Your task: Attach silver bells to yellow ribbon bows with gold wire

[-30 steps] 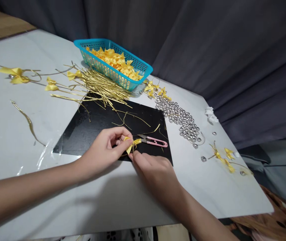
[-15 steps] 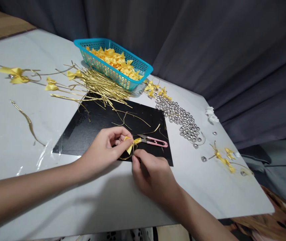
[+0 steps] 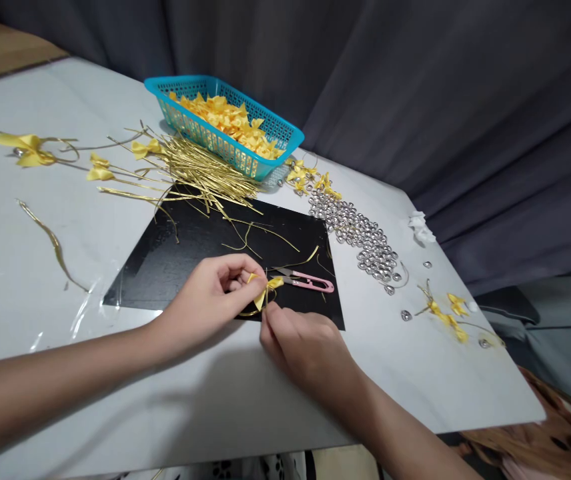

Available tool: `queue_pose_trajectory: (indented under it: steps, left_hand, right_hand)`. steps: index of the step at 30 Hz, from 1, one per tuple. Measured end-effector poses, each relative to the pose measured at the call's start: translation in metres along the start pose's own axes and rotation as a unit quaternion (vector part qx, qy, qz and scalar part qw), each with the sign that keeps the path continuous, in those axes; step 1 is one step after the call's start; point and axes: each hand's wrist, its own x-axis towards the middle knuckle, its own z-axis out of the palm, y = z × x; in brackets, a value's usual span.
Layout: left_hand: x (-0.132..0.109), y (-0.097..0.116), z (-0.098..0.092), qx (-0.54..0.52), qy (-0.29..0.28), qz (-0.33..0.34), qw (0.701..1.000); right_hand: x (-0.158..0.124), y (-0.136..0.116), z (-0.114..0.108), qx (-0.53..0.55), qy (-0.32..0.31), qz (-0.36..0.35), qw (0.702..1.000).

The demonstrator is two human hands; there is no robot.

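My left hand (image 3: 210,300) pinches a small yellow ribbon bow (image 3: 267,288) over the near edge of a black mat (image 3: 190,247). My right hand (image 3: 300,347) is closed, its fingertips pinching a thin gold wire (image 3: 250,312) that loops under the bow. Pink thread snips (image 3: 310,283) lie on the mat just right of the bow.
A blue basket (image 3: 275,130) of yellow bows stands at the back. A pile of gold wires (image 3: 200,177) lies before it, silver beads (image 3: 365,240) to the right. Finished bows lie at far left (image 3: 28,148) and near the right edge (image 3: 448,313). A white table (image 3: 15,253) carries it all.
My right hand's fingers have curled in and drawn back slightly toward me, pulling the gold wire into a loop under the bow. My left hand has stayed put.
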Motion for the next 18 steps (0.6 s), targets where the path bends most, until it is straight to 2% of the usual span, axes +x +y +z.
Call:
queue_pose_trajectory:
  steps: [3, 5, 6, 7, 8, 9, 12, 13, 15, 18]
  left_hand:
    - [0.001, -0.002, 0.0, 0.002, -0.003, -0.002, 1.0]
    - [0.0, -0.003, 0.0, -0.002, -0.003, 0.0, 1.0]
    - [0.0, -0.003, 0.0, -0.007, -0.004, 0.003, 1.0]
    - [-0.001, -0.003, 0.0, -0.012, -0.006, 0.008, 1.0]
    - [-0.002, -0.003, 0.0, -0.016, -0.01, 0.013, 1.0]
    - [-0.002, -0.002, 0.0, -0.018, -0.014, 0.02, 1.0]
    - [-0.003, -0.002, 0.001, -0.01, -0.024, 0.038, 0.999]
    - [-0.003, -0.002, 0.001, -0.006, -0.026, 0.044, 0.999]
    - [-0.003, -0.002, 0.001, 0.005, -0.028, 0.051, 0.998]
    - [-0.003, -0.002, 0.001, 0.021, -0.021, 0.056, 0.998]
  right_hand:
    - [-0.001, -0.003, -0.002, 0.045, 0.001, 0.021, 0.999]
    - [0.001, -0.004, -0.005, 0.137, 0.039, 0.101, 0.985]
    - [0.003, -0.003, -0.007, 0.196, 0.076, 0.166, 0.964]
    - [0.006, -0.002, -0.009, 0.258, 0.112, 0.235, 0.93]
    - [0.01, 0.0, -0.011, 0.316, 0.146, 0.303, 0.887]
    - [0.014, 0.003, -0.013, 0.368, 0.151, 0.36, 0.844]
    - [0.027, 0.013, -0.017, 0.518, 0.054, 0.443, 0.73]
    - [0.031, 0.016, -0.017, 0.545, 0.013, 0.455, 0.705]
    - [0.036, 0.02, -0.017, 0.572, -0.043, 0.47, 0.671]
    - [0.039, 0.02, -0.016, 0.582, -0.065, 0.484, 0.65]
